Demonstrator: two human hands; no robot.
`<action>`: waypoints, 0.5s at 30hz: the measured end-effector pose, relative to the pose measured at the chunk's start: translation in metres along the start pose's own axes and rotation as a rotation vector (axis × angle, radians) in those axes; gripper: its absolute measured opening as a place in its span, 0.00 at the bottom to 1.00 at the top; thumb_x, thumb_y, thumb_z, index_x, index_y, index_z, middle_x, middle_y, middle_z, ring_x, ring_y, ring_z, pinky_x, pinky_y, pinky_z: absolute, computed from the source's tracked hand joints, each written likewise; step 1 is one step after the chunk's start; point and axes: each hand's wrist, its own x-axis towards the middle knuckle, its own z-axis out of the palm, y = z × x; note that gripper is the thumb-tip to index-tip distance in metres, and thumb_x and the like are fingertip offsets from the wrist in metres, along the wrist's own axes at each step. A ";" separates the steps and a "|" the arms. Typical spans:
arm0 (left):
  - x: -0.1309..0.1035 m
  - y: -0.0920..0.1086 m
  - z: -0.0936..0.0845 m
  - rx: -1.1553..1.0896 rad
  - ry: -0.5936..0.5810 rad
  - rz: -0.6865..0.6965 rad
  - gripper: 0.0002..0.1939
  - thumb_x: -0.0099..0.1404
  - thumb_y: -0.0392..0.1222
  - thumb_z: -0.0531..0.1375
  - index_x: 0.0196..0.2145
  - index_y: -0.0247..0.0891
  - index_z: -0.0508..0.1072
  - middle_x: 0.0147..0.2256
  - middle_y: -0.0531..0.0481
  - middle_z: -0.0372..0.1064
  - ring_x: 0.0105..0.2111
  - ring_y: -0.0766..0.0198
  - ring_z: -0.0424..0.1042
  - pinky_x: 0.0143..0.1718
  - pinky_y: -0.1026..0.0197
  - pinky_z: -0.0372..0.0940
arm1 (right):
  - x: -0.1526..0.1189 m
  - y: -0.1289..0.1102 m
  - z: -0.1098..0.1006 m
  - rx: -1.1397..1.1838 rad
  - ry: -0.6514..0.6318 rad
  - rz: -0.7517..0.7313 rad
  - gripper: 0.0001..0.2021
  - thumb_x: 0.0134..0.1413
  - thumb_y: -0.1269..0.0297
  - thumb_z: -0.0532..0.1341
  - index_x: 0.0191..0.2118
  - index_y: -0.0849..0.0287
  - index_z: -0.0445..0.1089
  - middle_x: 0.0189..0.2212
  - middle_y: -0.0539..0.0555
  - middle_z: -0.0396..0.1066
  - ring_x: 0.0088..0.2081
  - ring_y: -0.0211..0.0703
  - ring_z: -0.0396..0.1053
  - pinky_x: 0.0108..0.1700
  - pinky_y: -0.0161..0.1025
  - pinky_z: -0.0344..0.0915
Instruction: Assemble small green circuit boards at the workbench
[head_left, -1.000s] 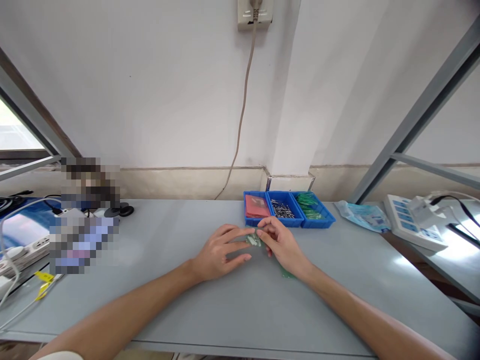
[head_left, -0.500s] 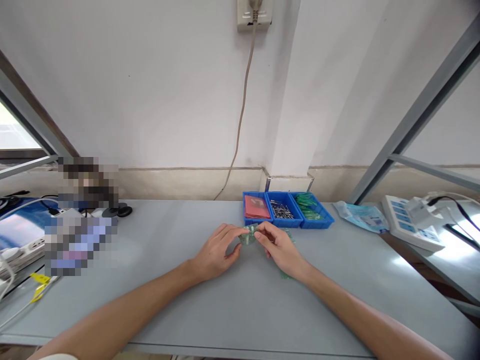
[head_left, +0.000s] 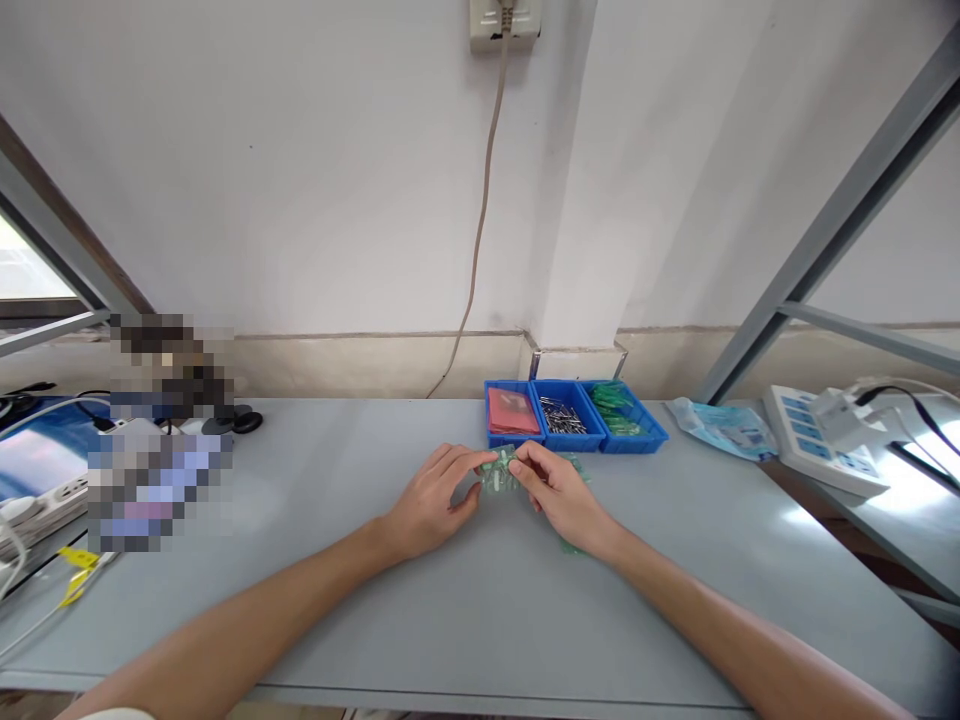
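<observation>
A small see-through green plastic bag (head_left: 500, 474) with whitish marks is held up between my two hands, just in front of the blue bins. My left hand (head_left: 435, 508) has its index fingertip on the bag's upper left edge, with the thumb close below. From the other side my right hand (head_left: 556, 492) pinches the bag's upper right part between thumb and curled fingers. Partly hidden behind and under my right hand lie more green pieces of plastic (head_left: 574, 548) on the grey table (head_left: 450, 630).
Three joined blue bins stand at the back, holding red packets (head_left: 513, 411), dark metal pieces (head_left: 562, 417) and green bags (head_left: 616, 410). On the right lie a blue-white packet (head_left: 724, 430) and a white power strip (head_left: 821, 445). Cables and another power strip (head_left: 71, 490) are at left.
The bag between my hands looks slightly more spread out and shows more of its surface. My hands have hardly moved; the view has shifted slightly.
</observation>
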 end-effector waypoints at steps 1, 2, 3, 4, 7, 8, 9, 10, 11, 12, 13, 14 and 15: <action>0.000 0.000 0.000 -0.003 0.001 0.005 0.28 0.72 0.29 0.56 0.66 0.46 0.64 0.50 0.45 0.74 0.48 0.57 0.71 0.52 0.53 0.69 | 0.000 0.000 0.000 0.000 -0.001 0.001 0.19 0.71 0.44 0.57 0.35 0.53 0.62 0.25 0.44 0.56 0.24 0.37 0.56 0.26 0.36 0.54; 0.000 0.000 0.000 -0.008 0.001 0.009 0.28 0.72 0.29 0.56 0.66 0.46 0.64 0.49 0.45 0.74 0.48 0.57 0.71 0.52 0.52 0.68 | 0.000 0.000 0.000 0.000 -0.002 0.002 0.19 0.71 0.44 0.56 0.35 0.53 0.61 0.25 0.44 0.56 0.24 0.37 0.57 0.26 0.36 0.54; 0.001 0.000 0.000 -0.013 0.001 0.011 0.28 0.72 0.28 0.56 0.66 0.46 0.64 0.49 0.46 0.73 0.47 0.57 0.71 0.52 0.52 0.68 | 0.000 0.001 0.000 0.000 -0.003 0.002 0.18 0.71 0.44 0.56 0.35 0.53 0.61 0.25 0.44 0.56 0.24 0.37 0.57 0.26 0.36 0.54; 0.001 0.000 0.000 -0.018 0.000 0.010 0.28 0.72 0.28 0.56 0.66 0.46 0.64 0.49 0.46 0.73 0.47 0.57 0.71 0.52 0.52 0.68 | -0.001 0.001 0.000 -0.001 -0.004 0.002 0.18 0.71 0.45 0.56 0.35 0.53 0.61 0.25 0.44 0.56 0.24 0.37 0.57 0.26 0.36 0.54; 0.000 0.000 0.001 -0.025 -0.003 -0.004 0.27 0.73 0.29 0.56 0.66 0.46 0.65 0.49 0.45 0.73 0.47 0.56 0.71 0.52 0.51 0.68 | -0.001 0.001 -0.001 -0.009 -0.005 -0.003 0.19 0.71 0.45 0.56 0.35 0.53 0.61 0.25 0.44 0.57 0.24 0.37 0.57 0.26 0.36 0.54; 0.000 0.000 0.001 -0.026 -0.007 -0.008 0.27 0.73 0.29 0.56 0.66 0.46 0.65 0.49 0.45 0.73 0.47 0.56 0.71 0.52 0.51 0.68 | -0.001 0.001 -0.001 -0.012 -0.005 -0.003 0.19 0.71 0.45 0.56 0.35 0.53 0.61 0.25 0.44 0.57 0.25 0.38 0.57 0.26 0.36 0.54; 0.000 0.000 0.001 -0.027 -0.010 -0.012 0.26 0.73 0.30 0.56 0.66 0.46 0.65 0.49 0.45 0.73 0.47 0.56 0.71 0.52 0.51 0.68 | -0.001 0.001 -0.001 -0.014 -0.004 -0.002 0.19 0.72 0.45 0.56 0.35 0.53 0.61 0.25 0.44 0.57 0.24 0.38 0.57 0.26 0.36 0.54; 0.000 0.000 0.001 -0.028 -0.013 -0.014 0.26 0.73 0.30 0.56 0.66 0.46 0.65 0.49 0.45 0.73 0.47 0.56 0.71 0.52 0.51 0.68 | 0.000 0.001 -0.001 -0.016 -0.003 -0.001 0.19 0.72 0.44 0.56 0.35 0.53 0.61 0.25 0.44 0.57 0.24 0.38 0.57 0.26 0.36 0.54; 0.000 0.000 0.001 -0.029 -0.015 -0.015 0.27 0.73 0.30 0.56 0.66 0.46 0.64 0.49 0.45 0.73 0.47 0.56 0.71 0.52 0.51 0.68 | 0.000 0.001 -0.001 -0.016 -0.003 0.001 0.19 0.71 0.44 0.56 0.35 0.53 0.61 0.25 0.44 0.57 0.24 0.38 0.57 0.26 0.36 0.54; 0.000 0.000 0.000 -0.030 -0.016 -0.013 0.27 0.73 0.30 0.56 0.66 0.46 0.64 0.48 0.45 0.73 0.47 0.56 0.71 0.52 0.51 0.68 | 0.000 0.001 -0.001 -0.016 -0.005 0.003 0.19 0.71 0.44 0.56 0.35 0.53 0.61 0.24 0.44 0.57 0.24 0.38 0.57 0.26 0.36 0.54; 0.001 0.001 0.000 -0.030 -0.015 -0.010 0.27 0.73 0.30 0.56 0.66 0.47 0.64 0.48 0.45 0.73 0.47 0.57 0.71 0.52 0.52 0.68 | 0.000 0.002 -0.001 -0.015 -0.006 0.004 0.19 0.71 0.44 0.56 0.35 0.53 0.61 0.24 0.44 0.57 0.24 0.38 0.57 0.26 0.36 0.54; 0.001 0.001 0.000 -0.030 -0.012 -0.006 0.27 0.73 0.29 0.55 0.66 0.47 0.64 0.48 0.46 0.73 0.46 0.57 0.72 0.51 0.52 0.68 | 0.000 0.002 -0.001 -0.014 -0.008 0.005 0.19 0.71 0.43 0.56 0.35 0.53 0.61 0.25 0.44 0.57 0.24 0.38 0.57 0.26 0.36 0.54; 0.001 0.001 -0.001 -0.029 -0.011 -0.001 0.27 0.73 0.29 0.55 0.66 0.47 0.64 0.48 0.46 0.73 0.46 0.57 0.72 0.51 0.52 0.68 | 0.001 0.002 -0.001 -0.012 -0.010 0.006 0.19 0.71 0.43 0.56 0.35 0.53 0.61 0.25 0.44 0.57 0.24 0.38 0.57 0.26 0.36 0.54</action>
